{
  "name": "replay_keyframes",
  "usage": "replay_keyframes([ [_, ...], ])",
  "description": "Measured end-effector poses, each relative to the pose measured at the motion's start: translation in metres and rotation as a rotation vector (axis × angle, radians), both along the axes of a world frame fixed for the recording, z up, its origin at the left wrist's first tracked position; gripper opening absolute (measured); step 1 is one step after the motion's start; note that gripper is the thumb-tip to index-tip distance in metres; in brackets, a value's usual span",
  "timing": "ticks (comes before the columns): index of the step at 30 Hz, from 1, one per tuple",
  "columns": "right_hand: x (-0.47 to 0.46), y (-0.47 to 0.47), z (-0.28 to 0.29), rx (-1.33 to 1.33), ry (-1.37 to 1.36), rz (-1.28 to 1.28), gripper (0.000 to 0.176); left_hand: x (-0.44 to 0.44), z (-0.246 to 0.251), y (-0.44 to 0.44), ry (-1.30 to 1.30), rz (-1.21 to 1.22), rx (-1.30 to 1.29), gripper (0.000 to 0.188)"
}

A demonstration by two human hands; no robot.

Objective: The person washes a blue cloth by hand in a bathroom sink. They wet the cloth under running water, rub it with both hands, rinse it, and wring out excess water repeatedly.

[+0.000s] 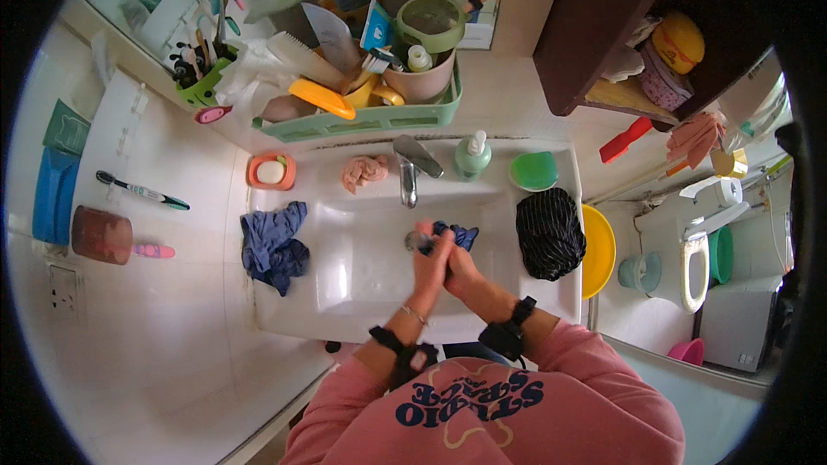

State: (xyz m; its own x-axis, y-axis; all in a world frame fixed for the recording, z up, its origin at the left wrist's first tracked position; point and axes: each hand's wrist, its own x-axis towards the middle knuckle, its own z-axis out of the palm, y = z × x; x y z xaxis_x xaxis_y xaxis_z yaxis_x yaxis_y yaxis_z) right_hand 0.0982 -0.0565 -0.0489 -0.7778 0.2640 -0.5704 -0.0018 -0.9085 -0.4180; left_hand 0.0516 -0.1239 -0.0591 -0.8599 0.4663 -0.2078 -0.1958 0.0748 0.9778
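Note:
Over the basin of a white ceramic sink [381, 329], my left hand [429, 258] and my right hand [459, 265] are pressed together around a small dark blue cloth [462, 237]. Part of the cloth sticks out on the right beyond my fingers; the rest is hidden between the palms. Just above the hands is the chrome faucet [408, 181]. A crumpled blue cloth [271, 239] lies on the sink's left rim, and a black striped cloth [550, 232] on the right rim. A peach cloth [364, 172] lies bunched left of the faucet.
An orange soap dish [251, 171], a green pump bottle [473, 158] and a green-lidded container [535, 171] stand along the sink's back. Above them is a crowded green rack [387, 117]. A yellow basin [597, 252] is beside the sink at right; a dark wooden cabinet [594, 19] juts out upper right.

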Motion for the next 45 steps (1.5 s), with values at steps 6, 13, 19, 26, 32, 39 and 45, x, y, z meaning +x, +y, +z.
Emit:
replay_keyframes([
  [6,-0.004,0.011,0.002,-0.14,0.061,-0.073,0.025,0.014,0.016,-0.005,-0.313,0.021,0.315,0.05],
  [13,0.0,0.012,0.001,0.119,-0.135,0.011,0.021,-0.005,0.019,0.008,-0.144,0.071,0.26,0.066],
  [19,-0.006,0.026,-0.019,-0.03,0.238,-0.123,0.019,0.031,-0.002,0.0,-0.403,-0.009,0.243,0.065],
  [26,0.004,0.015,-0.013,0.003,-0.056,-0.096,0.035,0.002,-0.017,0.01,-0.14,0.096,0.207,0.042],
  [32,0.007,0.008,-0.018,-0.065,-0.026,-0.079,0.016,0.021,-0.009,0.011,0.112,0.002,-0.077,0.038],
  [39,0.003,0.015,-0.014,-0.15,-0.112,-0.084,0.027,-0.002,-0.002,-0.001,-0.373,0.188,0.269,0.057],
  [45,-0.008,0.029,-0.007,0.175,-0.116,-0.019,0.019,0.031,0.031,-0.006,0.817,-0.006,0.032,0.032],
])
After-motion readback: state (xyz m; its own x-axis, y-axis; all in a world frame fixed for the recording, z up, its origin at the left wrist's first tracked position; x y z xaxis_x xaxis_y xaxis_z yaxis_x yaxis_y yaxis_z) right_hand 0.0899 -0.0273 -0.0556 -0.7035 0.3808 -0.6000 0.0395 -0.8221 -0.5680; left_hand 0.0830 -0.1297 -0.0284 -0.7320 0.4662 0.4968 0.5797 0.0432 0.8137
